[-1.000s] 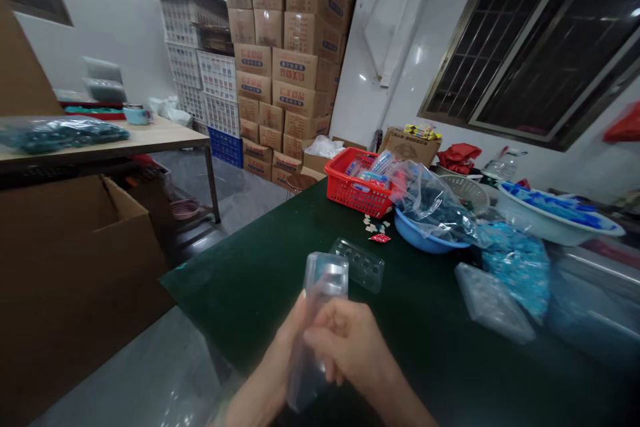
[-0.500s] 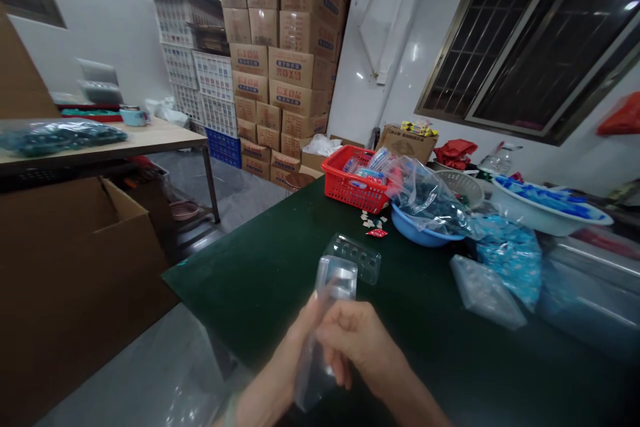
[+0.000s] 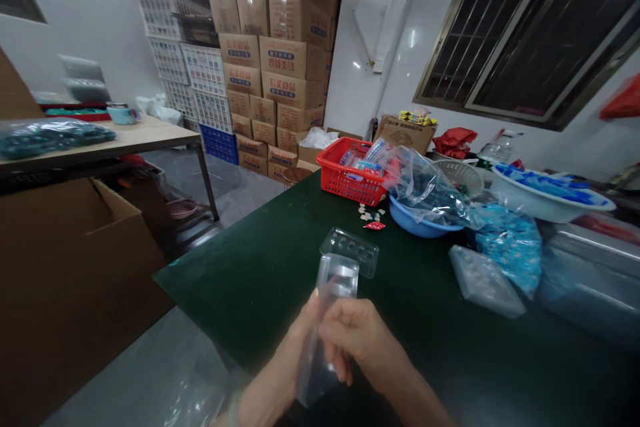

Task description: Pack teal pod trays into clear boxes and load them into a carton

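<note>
clear plastic pack (image 3: 338, 275) clamped in left hand (image 3: 290, 350), right hand (image 3: 357, 333) pinched together over it, hold unclear; hard squeezing could crease it.

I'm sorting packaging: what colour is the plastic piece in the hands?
The plastic piece is clear, seen best in the head view.

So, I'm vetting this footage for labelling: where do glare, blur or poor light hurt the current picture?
Head view: bright glare streaks the clear plastic package; head view: the left hand and right hand look smeared, likely by motion; head view: the green tabletop darkens toward the lower right.
</note>
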A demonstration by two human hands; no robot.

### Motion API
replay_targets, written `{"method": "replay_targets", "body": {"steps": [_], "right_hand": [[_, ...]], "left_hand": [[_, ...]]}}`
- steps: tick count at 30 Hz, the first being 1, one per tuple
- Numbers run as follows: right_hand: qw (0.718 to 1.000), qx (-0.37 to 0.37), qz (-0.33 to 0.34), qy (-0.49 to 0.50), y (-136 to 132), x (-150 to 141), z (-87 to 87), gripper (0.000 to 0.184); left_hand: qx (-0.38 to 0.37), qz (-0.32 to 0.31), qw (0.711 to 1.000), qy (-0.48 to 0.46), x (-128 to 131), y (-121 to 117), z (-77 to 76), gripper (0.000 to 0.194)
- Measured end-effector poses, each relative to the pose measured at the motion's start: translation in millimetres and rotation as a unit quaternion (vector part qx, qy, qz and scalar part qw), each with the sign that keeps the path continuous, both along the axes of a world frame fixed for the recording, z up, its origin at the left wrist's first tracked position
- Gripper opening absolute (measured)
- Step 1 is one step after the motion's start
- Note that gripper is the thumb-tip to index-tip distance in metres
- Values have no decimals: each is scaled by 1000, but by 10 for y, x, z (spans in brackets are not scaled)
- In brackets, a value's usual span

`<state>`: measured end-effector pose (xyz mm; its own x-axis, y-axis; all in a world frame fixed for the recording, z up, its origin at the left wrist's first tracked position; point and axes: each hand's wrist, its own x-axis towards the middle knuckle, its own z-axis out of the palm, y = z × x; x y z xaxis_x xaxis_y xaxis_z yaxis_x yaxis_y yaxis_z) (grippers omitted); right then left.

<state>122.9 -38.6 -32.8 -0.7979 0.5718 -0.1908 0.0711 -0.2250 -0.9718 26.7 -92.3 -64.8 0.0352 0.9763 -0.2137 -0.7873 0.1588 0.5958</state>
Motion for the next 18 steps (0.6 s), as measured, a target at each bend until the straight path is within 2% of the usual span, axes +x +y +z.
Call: {"method": "replay_targets", "body": {"steps": [14, 18], "right_hand": [[1000, -6, 3, 17, 56, 83, -59, 22], [1000, -11, -2, 15, 52, 104, -66, 21]], "left_hand": [[-1, -27, 999, -24, 69, 85, -45, 70], [-18, -28, 999, -19, 87, 82, -58, 73]]}}
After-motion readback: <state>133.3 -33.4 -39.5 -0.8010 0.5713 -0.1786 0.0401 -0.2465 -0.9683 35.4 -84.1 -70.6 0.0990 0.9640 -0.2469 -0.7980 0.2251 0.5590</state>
